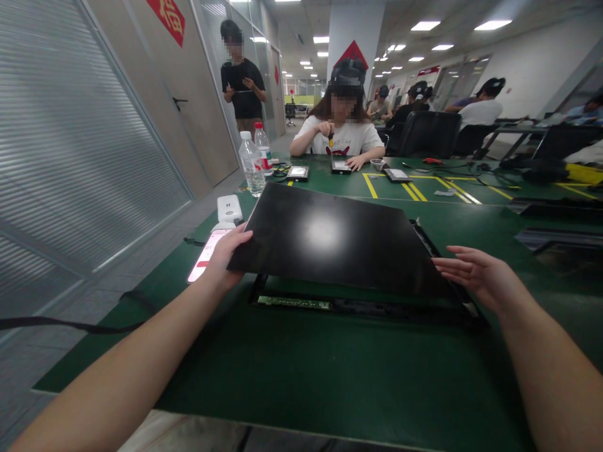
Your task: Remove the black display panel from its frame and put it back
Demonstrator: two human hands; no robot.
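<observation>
A flat black screen panel [339, 238] is tilted above the table, its left side raised higher than its right. My left hand [230, 251] grips the panel's left edge, thumb on the top face and the other fingers hidden beneath. Beside the lower right edge, my right hand [475, 273] has its fingers stretched out, the tips at or very near the panel; whether they touch I cannot tell. Under the panel lies a black frame [400, 311], with a green circuit strip [294, 303] along its near side.
A lit phone [207, 254] and a white device [228, 208] lie left of the panel, near water bottles [252, 166]. Across the green table [330, 370], a co-worker holds a screwdriver [331, 144] over a hard drive [341, 166]. Dark panels [565, 242] lie at right.
</observation>
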